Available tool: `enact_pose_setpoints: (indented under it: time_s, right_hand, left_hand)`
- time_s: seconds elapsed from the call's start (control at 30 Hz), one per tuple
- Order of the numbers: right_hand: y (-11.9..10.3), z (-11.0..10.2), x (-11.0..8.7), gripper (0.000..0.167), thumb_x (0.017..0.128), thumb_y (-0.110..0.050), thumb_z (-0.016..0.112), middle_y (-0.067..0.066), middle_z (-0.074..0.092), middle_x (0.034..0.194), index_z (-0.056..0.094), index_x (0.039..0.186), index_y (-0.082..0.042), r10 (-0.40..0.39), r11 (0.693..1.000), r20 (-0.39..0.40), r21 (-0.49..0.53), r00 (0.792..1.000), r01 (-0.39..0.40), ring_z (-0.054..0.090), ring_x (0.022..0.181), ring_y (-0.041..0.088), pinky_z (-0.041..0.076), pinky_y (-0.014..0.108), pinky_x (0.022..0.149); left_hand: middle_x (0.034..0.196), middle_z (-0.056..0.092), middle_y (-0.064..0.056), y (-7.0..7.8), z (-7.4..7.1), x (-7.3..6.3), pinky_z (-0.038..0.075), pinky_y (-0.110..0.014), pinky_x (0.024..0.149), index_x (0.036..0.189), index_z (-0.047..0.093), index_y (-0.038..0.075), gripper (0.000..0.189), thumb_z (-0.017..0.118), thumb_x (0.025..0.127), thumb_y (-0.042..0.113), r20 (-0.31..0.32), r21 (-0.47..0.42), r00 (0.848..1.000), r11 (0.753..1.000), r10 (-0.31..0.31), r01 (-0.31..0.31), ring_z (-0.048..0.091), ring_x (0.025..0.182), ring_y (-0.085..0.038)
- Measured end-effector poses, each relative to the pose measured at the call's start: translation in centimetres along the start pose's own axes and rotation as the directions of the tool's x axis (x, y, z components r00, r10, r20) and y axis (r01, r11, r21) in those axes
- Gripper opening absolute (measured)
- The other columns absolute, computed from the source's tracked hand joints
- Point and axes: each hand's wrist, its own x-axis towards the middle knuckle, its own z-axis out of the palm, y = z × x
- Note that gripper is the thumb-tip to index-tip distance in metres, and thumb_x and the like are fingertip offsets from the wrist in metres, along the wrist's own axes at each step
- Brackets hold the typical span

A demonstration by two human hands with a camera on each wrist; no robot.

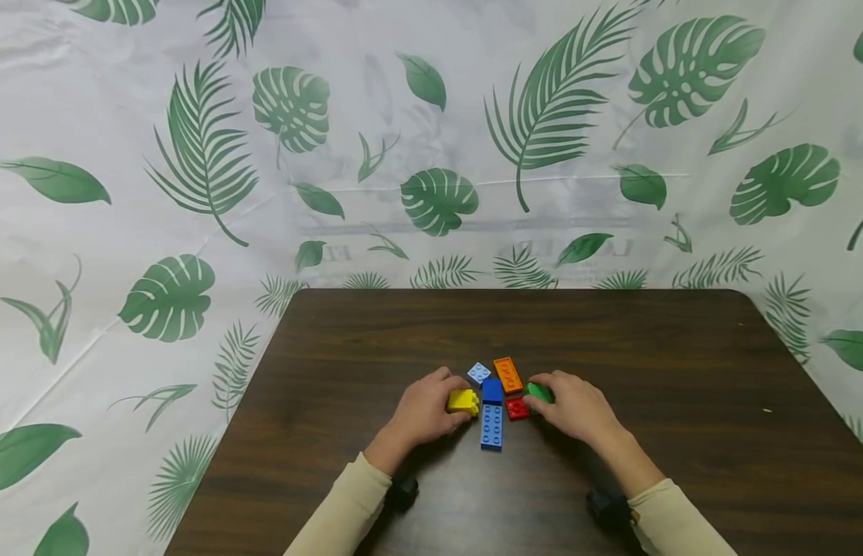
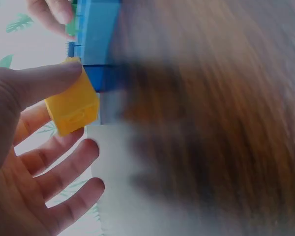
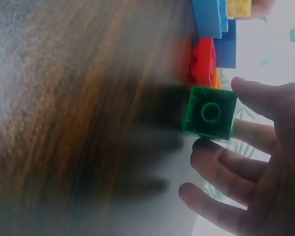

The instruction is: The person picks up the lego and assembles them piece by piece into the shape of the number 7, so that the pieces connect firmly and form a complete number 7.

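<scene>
My left hand (image 1: 427,405) pinches a yellow toy brick (image 1: 462,401) between thumb and fingers, just left of the blue bricks. In the left wrist view the thumb lies across the yellow brick (image 2: 74,105), and the other fingers are spread beneath. On the other side, my right hand (image 1: 575,405) holds a green brick (image 1: 540,392) beside a red brick (image 1: 518,408). The right wrist view shows the hollow underside of the green brick (image 3: 210,112). Between the hands lies a long blue studded brick (image 1: 491,427), with a darker blue brick (image 1: 492,391) at its far end.
Beyond the blue bricks are a small light blue brick (image 1: 479,373) and an orange brick (image 1: 507,374). All sit on a dark wooden table (image 1: 375,332). A white sheet with green leaf prints (image 1: 375,100) hangs behind the table.
</scene>
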Motion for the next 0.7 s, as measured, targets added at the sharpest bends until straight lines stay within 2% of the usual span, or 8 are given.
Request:
enact_pose_setpoints:
  time_s: [0.1,0.2,0.33,0.47,0.6,0.7]
  right_hand:
    - [0.2,-0.2,0.1,0.048,0.089,-0.045,0.07,0.008,0.067,0.109,0.067,0.124,-0.013,0.02,1.0,0.001,0.02,1.0,-0.02,0.052,0.073,0.02,0.044,0.033,0.058]
    - [0.3,-0.6,0.3,0.043,0.089,-0.04,0.07,0.008,0.067,0.106,0.068,0.122,-0.013,0.016,0.999,-0.021,0.045,1.0,-0.015,0.052,0.072,0.019,0.045,0.033,0.057]
    - [0.1,-1.2,0.3,0.038,0.089,-0.035,0.071,0.009,0.067,0.108,0.068,0.12,-0.013,0.001,0.997,-0.063,0.08,0.998,0.004,0.054,0.075,0.02,0.049,0.036,0.061]
    - [-0.4,-1.6,0.2,0.035,0.089,-0.033,0.072,0.007,0.067,0.106,0.067,0.119,-0.015,-0.021,0.993,-0.125,0.111,0.992,0.035,0.056,0.077,0.02,0.051,0.038,0.065]
    - [-1.1,-1.7,0.1,0.034,0.09,-0.03,0.072,0.002,0.065,0.101,0.065,0.12,-0.015,-0.089,0.983,-0.219,0.14,0.972,0.121,0.055,0.077,0.018,0.05,0.034,0.067]
    - [-1.7,-1.7,0.0,0.037,0.09,-0.025,0.073,0.002,0.065,0.104,0.063,0.124,-0.013,-0.133,0.965,-0.274,0.186,0.953,0.188,0.058,0.08,0.017,0.052,0.035,0.07]
  left_hand:
    - [0.095,0.057,0.01,0.1,-0.2,-0.1,0.046,-0.024,0.066,0.115,0.068,0.023,0.037,0.077,0.083,0.04,0.007,-0.096,1.0,0.995,-0.01,0.011,0.051,0.074,-0.009]
    - [0.097,0.062,0.011,0.1,-0.3,-0.2,0.047,-0.025,0.069,0.114,0.067,0.024,0.035,0.078,0.083,0.037,0.02,-0.145,0.999,0.988,-0.042,0.044,0.053,0.077,-0.008]
    - [0.1,0.067,0.008,0.1,-0.3,-0.2,0.05,-0.03,0.076,0.113,0.068,0.023,0.035,0.078,0.083,0.038,0.035,-0.134,0.995,0.986,-0.094,0.098,0.056,0.085,-0.01]
    - [0.101,0.066,0.006,0.1,-0.1,-0.3,0.05,-0.032,0.078,0.113,0.068,0.022,0.036,0.078,0.083,0.039,0.033,-0.126,0.994,0.986,-0.107,0.11,0.055,0.089,-0.012]
    - [0.098,0.062,0.005,0.0,0.0,-0.4,0.049,-0.03,0.076,0.111,0.069,0.022,0.035,0.08,0.082,0.038,0.027,-0.122,0.994,0.987,-0.104,0.107,0.053,0.088,-0.012]
    - [0.098,0.062,0.005,-0.1,0.1,-0.4,0.049,-0.031,0.077,0.111,0.069,0.022,0.035,0.08,0.081,0.036,0.03,-0.12,0.994,0.987,-0.105,0.108,0.054,0.09,-0.012]
